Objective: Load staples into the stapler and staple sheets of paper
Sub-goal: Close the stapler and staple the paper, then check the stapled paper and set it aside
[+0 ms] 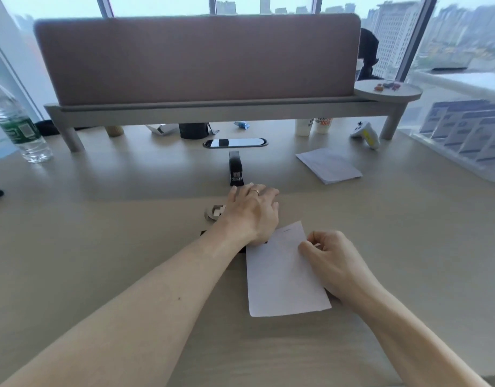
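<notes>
Stapler lies at twelve o'clock of the left hand, whose fingers are loosely straight; the right hand pinches the paper at three o'clock.

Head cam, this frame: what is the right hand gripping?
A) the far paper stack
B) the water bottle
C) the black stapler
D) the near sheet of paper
D: the right hand pinches the right edge of the near sheet of paper; the black stapler lies further back on the desk, away from that hand.
</notes>
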A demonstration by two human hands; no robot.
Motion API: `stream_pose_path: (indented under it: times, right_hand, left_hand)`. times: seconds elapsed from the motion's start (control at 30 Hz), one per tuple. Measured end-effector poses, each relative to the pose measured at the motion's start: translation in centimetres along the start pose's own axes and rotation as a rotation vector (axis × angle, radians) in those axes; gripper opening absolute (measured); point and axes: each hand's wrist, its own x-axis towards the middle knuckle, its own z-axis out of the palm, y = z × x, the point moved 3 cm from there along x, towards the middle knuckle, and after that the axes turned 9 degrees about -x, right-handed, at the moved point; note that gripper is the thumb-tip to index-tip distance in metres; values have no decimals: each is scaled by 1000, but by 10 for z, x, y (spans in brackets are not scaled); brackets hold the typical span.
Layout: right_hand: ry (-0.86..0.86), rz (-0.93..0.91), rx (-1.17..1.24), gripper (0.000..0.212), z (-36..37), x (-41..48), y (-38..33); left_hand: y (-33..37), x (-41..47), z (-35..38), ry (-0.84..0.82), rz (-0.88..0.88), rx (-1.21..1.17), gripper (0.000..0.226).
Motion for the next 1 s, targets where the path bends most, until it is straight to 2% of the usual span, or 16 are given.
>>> stream_pose_path:
  times: [0.2,0.33,0.4,0.5,0.63,0.7,0.77,0.87,0.93,1.0]
  right_hand:
    - [6,33,-24,27,-3,-6,-8]
    - [5,42,-33,27,-4,-9,-10]
    - [9,47,-33,26,-3,-10,-10]
    - [4,54,-12,26,-1,-9,-8]
    - [-2,36,34,27,-3,-6,-2]
    - [38,32,51,28,-10,-5,7]
    - [131,22,73,27,-24,-4,14]
    - [242,-40,218,25,-48,3,6]
    - [286,-99,343,29,-57,7,-12]
    - [310,-168,491,33,-56,7,-36]
  left_hand:
    - [-2,4,-13,44,-36,-195,49]
    - [-6,-5,-34,83,-22,-668,42]
    - [-13,-14,-49,193,33,-815,41]
    - [-25,-34,-68,322,139,-859,35]
    - [-38,-67,-57,214,184,-675,17]
    - [-47,-73,-51,280,177,-647,13]
    - [-55,-72,-53,353,123,-778,18]
    - [-53,-65,-66,365,31,-1028,23]
    - [-43,-62,-73,317,14,-1098,25]
    - [-33,-63,-77,215,11,-1093,42]
